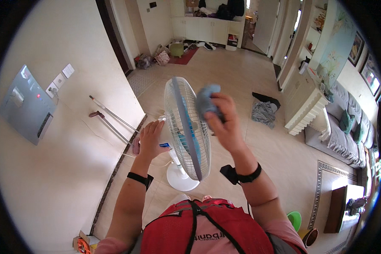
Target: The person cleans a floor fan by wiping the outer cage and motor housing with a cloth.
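Observation:
A white pedestal fan with a grey rim band (186,127) and blue blades stands on a round white base (181,180) before me. My left hand (150,139) grips the housing behind its grille, fingers over the top and thumb lower down; much of the housing is hidden by the hand. On the other side, my right hand (223,119) holds a crumpled blue-grey cloth (206,98) close to the front wire grille (204,143). Hand and cloth are blurred, and whether the cloth touches the wires I cannot tell.
Two long-handled cleaning tools (114,125) lean on the left wall. A grey cloth heap (264,112) lies on the tiled floor (228,177). At right are a white cabinet (304,98) and grey sofa (336,136). A green basin (294,220) sits lower right.

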Action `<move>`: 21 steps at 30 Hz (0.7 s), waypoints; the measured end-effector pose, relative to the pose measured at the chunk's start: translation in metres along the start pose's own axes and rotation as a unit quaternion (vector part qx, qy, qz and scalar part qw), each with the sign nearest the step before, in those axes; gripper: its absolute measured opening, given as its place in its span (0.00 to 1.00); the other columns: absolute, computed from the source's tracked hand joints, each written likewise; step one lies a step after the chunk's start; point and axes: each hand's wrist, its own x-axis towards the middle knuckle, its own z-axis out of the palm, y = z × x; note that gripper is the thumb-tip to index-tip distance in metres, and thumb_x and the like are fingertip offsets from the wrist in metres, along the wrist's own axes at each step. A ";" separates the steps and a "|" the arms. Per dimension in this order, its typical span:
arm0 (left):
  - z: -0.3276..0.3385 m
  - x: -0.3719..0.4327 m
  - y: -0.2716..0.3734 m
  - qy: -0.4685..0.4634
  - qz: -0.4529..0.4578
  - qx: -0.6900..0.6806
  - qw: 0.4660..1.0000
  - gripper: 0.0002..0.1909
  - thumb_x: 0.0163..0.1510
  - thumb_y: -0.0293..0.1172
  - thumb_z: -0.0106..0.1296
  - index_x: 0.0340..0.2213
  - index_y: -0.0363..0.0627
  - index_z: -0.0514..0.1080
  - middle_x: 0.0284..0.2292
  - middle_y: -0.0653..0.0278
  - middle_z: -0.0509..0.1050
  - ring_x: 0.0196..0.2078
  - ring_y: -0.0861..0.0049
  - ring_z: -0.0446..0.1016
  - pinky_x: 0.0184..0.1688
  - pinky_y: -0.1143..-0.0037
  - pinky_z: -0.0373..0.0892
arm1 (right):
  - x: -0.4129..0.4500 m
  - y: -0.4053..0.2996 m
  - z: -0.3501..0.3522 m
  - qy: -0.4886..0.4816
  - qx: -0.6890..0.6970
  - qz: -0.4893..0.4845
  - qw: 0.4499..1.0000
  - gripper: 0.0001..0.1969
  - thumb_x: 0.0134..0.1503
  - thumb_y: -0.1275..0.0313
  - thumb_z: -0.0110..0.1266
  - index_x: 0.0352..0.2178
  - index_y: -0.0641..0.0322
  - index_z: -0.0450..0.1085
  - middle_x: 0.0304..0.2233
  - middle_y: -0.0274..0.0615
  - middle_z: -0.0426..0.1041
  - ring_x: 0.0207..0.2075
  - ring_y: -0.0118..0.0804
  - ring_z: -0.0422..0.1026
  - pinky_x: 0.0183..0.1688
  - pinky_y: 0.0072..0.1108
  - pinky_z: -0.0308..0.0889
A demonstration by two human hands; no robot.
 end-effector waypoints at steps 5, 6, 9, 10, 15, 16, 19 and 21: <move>-0.010 -0.005 -0.002 0.002 -0.013 0.014 1.000 0.58 0.21 0.42 0.74 0.58 0.55 0.59 0.56 0.62 0.64 0.60 0.61 0.58 0.62 0.59 0.53 | -0.001 0.012 0.026 -0.071 -0.059 -0.046 0.995 0.13 0.51 0.80 0.57 0.40 0.66 0.72 0.41 0.51 0.71 0.41 0.46 0.72 0.42 0.27 0.68; -0.009 -0.002 0.001 -0.012 -0.020 0.013 1.000 0.58 0.21 0.42 0.74 0.58 0.56 0.59 0.56 0.63 0.64 0.60 0.61 0.58 0.62 0.59 0.53 | -0.009 0.027 0.019 -0.042 -0.003 0.021 0.999 0.12 0.51 0.80 0.56 0.40 0.66 0.72 0.39 0.50 0.72 0.39 0.45 0.72 0.41 0.26 0.68; -0.005 0.003 0.006 -0.022 -0.027 0.009 0.999 0.59 0.22 0.42 0.74 0.59 0.56 0.59 0.57 0.63 0.63 0.61 0.62 0.57 0.62 0.59 0.52 | -0.053 0.086 -0.004 -0.045 0.001 0.135 0.990 0.12 0.52 0.80 0.55 0.40 0.68 0.71 0.38 0.49 0.72 0.37 0.43 0.73 0.38 0.24 0.68; -0.005 0.002 0.004 -0.022 -0.023 0.017 0.999 0.59 0.22 0.42 0.74 0.59 0.56 0.58 0.57 0.63 0.63 0.61 0.62 0.57 0.62 0.58 0.52 | -0.059 0.090 -0.012 -0.031 0.023 0.257 0.966 0.11 0.52 0.80 0.55 0.38 0.68 0.71 0.37 0.48 0.73 0.36 0.42 0.73 0.38 0.24 0.68; -0.001 -0.005 -0.003 -0.010 -0.025 0.000 1.000 0.59 0.22 0.44 0.74 0.59 0.57 0.59 0.57 0.63 0.63 0.62 0.63 0.56 0.62 0.55 0.51 | -0.025 0.017 -0.015 0.002 0.185 0.327 0.927 0.08 0.50 0.80 0.57 0.34 0.66 0.72 0.41 0.50 0.72 0.42 0.44 0.72 0.43 0.25 0.68; -0.003 -0.003 -0.002 -0.019 -0.025 -0.003 0.999 0.58 0.22 0.44 0.74 0.59 0.57 0.59 0.56 0.64 0.63 0.62 0.63 0.56 0.62 0.54 0.51 | -0.016 -0.003 -0.011 -0.057 0.080 0.145 0.985 0.09 0.48 0.79 0.58 0.34 0.65 0.72 0.46 0.51 0.70 0.48 0.48 0.69 0.48 0.29 0.66; -0.003 0.005 0.001 -0.026 -0.020 -0.011 0.999 0.58 0.22 0.45 0.74 0.58 0.57 0.60 0.56 0.64 0.63 0.62 0.63 0.56 0.63 0.54 0.50 | -0.012 -0.028 0.002 -0.219 -0.147 -0.138 0.955 0.14 0.44 0.77 0.62 0.35 0.62 0.71 0.60 0.49 0.61 0.62 0.61 0.56 0.60 0.43 0.56; -0.003 0.006 0.002 -0.024 -0.019 -0.014 0.999 0.58 0.22 0.45 0.74 0.58 0.57 0.60 0.56 0.64 0.64 0.62 0.64 0.56 0.63 0.53 0.49 | -0.018 -0.018 0.008 -0.259 -0.161 -0.129 0.944 0.16 0.41 0.77 0.62 0.35 0.61 0.71 0.61 0.47 0.60 0.63 0.63 0.54 0.62 0.49 0.51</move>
